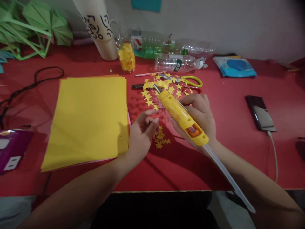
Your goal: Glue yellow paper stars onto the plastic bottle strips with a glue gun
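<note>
Yellow glue gun (176, 109) found in the right hand (202, 114), fingers wrapped round its far side, metal nozzle (157, 89) aimed toward 11 o'clock; a cloudy, rod-like glue stick (228, 178) trails from the rear toward 5 o'clock. Left hand (140, 135), at the gun's 8 o'clock, has thumb and forefinger curled close together (whether a strand is pinched there, I cannot tell). Step in hand, in my judgement: gun held at the ready above the spray of stars (171, 90); the pose calls for a steady wrist and a nozzle kept clear of the left fingers. The stars are flat, crisp-pointed and yellow, some apparently on thin, clear strands; a small heap of stars (160, 140) lies just beside the left fingertips. Further out, smooth yellow paper (90, 117) forms a stack at 9 o'clock, its edges slightly uneven. Between 12 and 1 o'clock are scissors (196, 79) with looped yellow handles, and a clear, ribbed plastic bottle (169, 62) on its side. Glossy black phone (260, 113), cable attached, rests at 3 o'clock on the red tabletop (228, 117).
</note>
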### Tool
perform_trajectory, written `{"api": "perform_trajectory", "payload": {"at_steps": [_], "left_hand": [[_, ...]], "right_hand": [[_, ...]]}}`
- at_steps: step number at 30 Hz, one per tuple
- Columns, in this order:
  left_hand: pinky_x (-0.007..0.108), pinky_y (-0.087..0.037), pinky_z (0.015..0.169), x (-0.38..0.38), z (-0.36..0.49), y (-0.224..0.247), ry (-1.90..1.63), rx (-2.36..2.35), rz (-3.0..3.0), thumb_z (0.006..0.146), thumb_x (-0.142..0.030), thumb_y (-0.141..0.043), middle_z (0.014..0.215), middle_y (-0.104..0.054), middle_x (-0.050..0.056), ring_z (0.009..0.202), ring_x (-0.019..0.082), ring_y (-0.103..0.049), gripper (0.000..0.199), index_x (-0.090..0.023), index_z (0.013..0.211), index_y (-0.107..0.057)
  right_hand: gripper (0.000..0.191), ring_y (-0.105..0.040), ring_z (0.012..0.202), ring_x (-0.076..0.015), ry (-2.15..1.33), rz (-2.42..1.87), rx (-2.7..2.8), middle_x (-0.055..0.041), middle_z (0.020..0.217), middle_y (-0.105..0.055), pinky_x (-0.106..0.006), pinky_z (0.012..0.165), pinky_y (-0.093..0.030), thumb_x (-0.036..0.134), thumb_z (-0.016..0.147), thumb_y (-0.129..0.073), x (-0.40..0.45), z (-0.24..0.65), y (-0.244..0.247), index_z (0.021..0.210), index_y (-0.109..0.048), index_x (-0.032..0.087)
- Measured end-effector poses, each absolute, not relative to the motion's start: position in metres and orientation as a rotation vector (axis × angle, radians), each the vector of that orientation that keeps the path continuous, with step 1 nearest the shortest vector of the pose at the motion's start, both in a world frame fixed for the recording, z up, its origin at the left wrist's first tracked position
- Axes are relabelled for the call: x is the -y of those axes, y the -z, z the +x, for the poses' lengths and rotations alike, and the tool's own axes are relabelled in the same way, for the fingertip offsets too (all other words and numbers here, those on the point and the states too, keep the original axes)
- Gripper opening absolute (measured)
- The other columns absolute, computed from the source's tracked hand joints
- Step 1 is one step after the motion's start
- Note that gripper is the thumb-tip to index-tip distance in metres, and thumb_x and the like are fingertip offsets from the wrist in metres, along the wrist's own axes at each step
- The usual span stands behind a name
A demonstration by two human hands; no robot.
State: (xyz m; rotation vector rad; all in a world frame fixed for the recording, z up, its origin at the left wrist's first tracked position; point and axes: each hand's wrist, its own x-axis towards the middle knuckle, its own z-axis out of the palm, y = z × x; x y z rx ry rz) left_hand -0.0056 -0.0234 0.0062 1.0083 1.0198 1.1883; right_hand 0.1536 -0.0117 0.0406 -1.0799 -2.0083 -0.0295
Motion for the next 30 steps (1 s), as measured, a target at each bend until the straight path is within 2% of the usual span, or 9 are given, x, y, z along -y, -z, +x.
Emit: {"api": "perform_trajectory", "payload": {"at_steps": [8,13,16,21,30], "left_hand": [[0.021,-0.039,0.049,0.013,0.000,-0.001,-1.209,-0.982,1.012,0.072,-0.027,-0.072,0.060,-0.056,-0.004,0.051,0.008,-0.045,0.015,-0.020,0.069,-0.060],[0.022,-0.045,0.054,0.011,0.002,0.005,-1.232,-0.990,0.956,0.070,-0.031,-0.074,0.067,-0.062,-0.002,0.057,0.010,-0.054,0.016,-0.020,0.072,-0.064],[0.023,-0.048,0.056,0.011,0.003,0.007,-1.249,-0.961,0.946,0.069,-0.032,-0.076,0.069,-0.063,-0.001,0.059,0.010,-0.056,0.018,-0.019,0.074,-0.065],[0.022,-0.051,0.060,0.011,0.002,0.005,-1.276,-0.911,0.944,0.072,-0.031,-0.076,0.069,-0.066,-0.002,0.062,0.010,-0.060,0.015,-0.020,0.074,-0.065],[0.024,-0.054,0.065,0.010,0.001,0.004,-1.283,-0.954,1.020,0.075,-0.025,-0.072,0.076,-0.071,0.000,0.070,0.013,-0.066,0.010,-0.020,0.071,-0.064]], "right_hand": [[0.017,-0.049,0.083,-0.0228,-0.012,-1.211,2.000,-0.0047,0.084,-0.059,-0.041,0.073,-0.042,0.037,0.089,-0.059,0.010,0.148,-0.038,0.077,-0.060,0.026],[0.015,-0.051,0.082,-0.0234,-0.034,-1.243,2.003,-0.0043,0.084,-0.058,-0.042,0.074,-0.042,0.040,0.088,-0.061,0.015,0.151,-0.040,0.080,-0.061,0.027],[0.013,-0.050,0.080,-0.0218,-0.056,-1.223,2.032,-0.0042,0.084,-0.058,-0.040,0.073,-0.042,0.036,0.087,-0.063,0.016,0.152,-0.040,0.080,-0.059,0.025],[0.016,-0.049,0.077,-0.0199,0.040,-1.189,1.999,-0.0040,0.082,-0.060,-0.038,0.071,-0.039,0.029,0.091,-0.055,0.013,0.148,-0.033,0.076,-0.057,0.024],[0.020,-0.051,0.075,-0.0202,0.134,-1.223,2.003,-0.0035,0.080,-0.059,-0.039,0.070,-0.041,0.037,0.094,-0.051,0.011,0.150,-0.030,0.078,-0.055,0.025]]}}
